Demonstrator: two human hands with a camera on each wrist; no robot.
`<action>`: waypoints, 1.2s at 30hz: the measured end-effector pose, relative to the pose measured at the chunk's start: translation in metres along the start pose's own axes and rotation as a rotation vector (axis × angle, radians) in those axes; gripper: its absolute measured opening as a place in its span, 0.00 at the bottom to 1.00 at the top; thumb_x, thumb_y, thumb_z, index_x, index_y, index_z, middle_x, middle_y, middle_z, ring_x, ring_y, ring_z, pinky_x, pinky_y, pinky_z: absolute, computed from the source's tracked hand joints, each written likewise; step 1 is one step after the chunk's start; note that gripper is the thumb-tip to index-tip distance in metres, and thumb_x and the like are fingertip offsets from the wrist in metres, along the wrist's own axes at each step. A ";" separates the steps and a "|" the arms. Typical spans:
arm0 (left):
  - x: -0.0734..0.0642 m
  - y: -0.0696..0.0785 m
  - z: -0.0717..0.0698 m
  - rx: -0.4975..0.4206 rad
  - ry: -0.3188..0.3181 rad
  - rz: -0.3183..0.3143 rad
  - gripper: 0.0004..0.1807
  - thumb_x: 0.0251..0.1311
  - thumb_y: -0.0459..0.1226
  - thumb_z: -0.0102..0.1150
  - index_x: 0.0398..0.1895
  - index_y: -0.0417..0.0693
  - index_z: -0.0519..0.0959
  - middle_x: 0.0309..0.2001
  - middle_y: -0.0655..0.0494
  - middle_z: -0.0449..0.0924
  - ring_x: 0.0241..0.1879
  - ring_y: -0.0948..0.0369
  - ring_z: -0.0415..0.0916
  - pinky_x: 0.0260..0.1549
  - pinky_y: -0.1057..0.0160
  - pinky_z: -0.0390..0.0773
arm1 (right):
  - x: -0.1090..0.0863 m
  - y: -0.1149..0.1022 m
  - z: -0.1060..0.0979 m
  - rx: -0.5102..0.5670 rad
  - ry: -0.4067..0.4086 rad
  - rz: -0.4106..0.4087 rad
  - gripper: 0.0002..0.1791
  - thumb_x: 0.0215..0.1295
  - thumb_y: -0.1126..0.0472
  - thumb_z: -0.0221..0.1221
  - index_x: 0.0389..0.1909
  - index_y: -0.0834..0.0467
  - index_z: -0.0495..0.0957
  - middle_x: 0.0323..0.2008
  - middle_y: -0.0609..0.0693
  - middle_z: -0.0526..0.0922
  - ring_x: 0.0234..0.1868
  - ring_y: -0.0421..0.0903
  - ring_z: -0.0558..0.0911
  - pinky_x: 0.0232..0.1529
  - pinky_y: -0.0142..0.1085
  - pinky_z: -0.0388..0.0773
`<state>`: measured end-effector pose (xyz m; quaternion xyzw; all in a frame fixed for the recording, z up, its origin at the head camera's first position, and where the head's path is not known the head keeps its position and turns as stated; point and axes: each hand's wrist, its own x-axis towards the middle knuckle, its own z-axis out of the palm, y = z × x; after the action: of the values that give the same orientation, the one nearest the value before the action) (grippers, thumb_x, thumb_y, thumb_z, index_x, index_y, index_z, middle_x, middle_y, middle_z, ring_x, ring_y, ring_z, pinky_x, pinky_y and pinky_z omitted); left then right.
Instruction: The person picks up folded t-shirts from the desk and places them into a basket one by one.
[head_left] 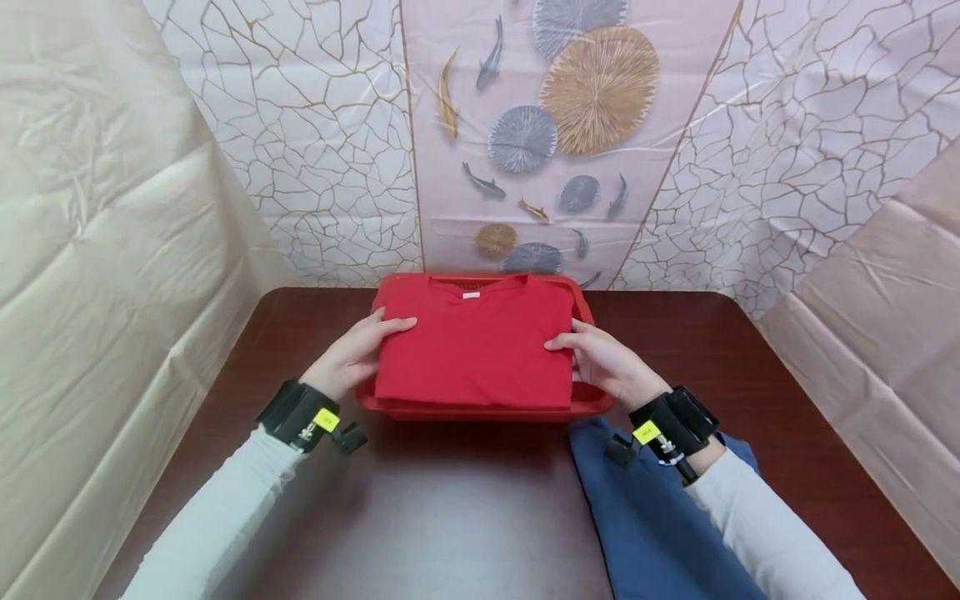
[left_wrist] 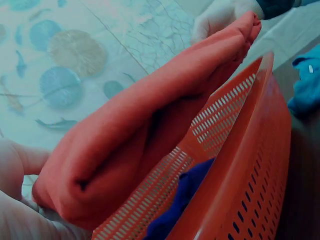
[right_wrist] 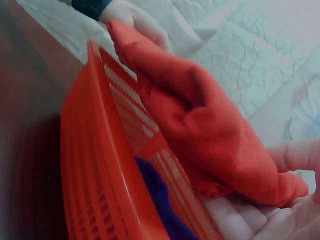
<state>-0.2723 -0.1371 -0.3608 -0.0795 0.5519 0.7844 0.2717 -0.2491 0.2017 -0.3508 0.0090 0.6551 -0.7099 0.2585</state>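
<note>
A folded red T-shirt (head_left: 474, 350) with a white neck label is held level over a red plastic basket (head_left: 495, 412). My left hand (head_left: 358, 346) grips its left side, thumb on top and fingers beneath. On the right side my right hand (head_left: 603, 357) grips it the same way. Both wrist views show the shirt (left_wrist: 115, 135) above the basket's slotted walls (right_wrist: 95, 165), apart from the basket floor. Dark blue cloth (left_wrist: 187, 190) lies inside the basket under the shirt.
A blue garment (head_left: 652, 517) lies on the dark brown table (head_left: 315, 517) at the front right, under my right forearm. Behind the basket hangs a patterned curtain (head_left: 480, 167), and cream cloth (head_left: 112, 292) closes off the left side.
</note>
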 end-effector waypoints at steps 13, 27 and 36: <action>0.047 -0.014 0.010 0.081 0.109 0.029 0.37 0.58 0.39 0.56 0.68 0.56 0.50 0.60 0.48 0.63 0.56 0.52 0.66 0.56 0.51 0.68 | 0.024 0.011 -0.011 -0.117 0.124 0.019 0.39 0.66 0.63 0.49 0.73 0.52 0.39 0.61 0.58 0.62 0.51 0.50 0.74 0.52 0.45 0.75; 0.053 -0.016 0.008 0.162 0.108 -0.081 0.30 0.61 0.33 0.49 0.67 0.51 0.54 0.58 0.48 0.65 0.54 0.52 0.66 0.58 0.50 0.67 | 0.032 0.021 -0.006 -0.242 0.103 0.072 0.46 0.63 0.62 0.54 0.73 0.51 0.33 0.67 0.63 0.52 0.59 0.57 0.66 0.64 0.53 0.62; 0.025 -0.002 0.017 0.682 0.149 0.092 0.40 0.59 0.43 0.54 0.71 0.45 0.47 0.68 0.44 0.53 0.63 0.49 0.54 0.64 0.44 0.57 | 0.019 0.013 -0.010 -0.986 0.104 -0.212 0.36 0.59 0.55 0.59 0.68 0.54 0.59 0.66 0.63 0.59 0.63 0.59 0.59 0.58 0.59 0.67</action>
<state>-0.2891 -0.1130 -0.3668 -0.0163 0.8034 0.5585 0.2060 -0.2643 0.2039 -0.3710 -0.1451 0.9217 -0.3371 0.1254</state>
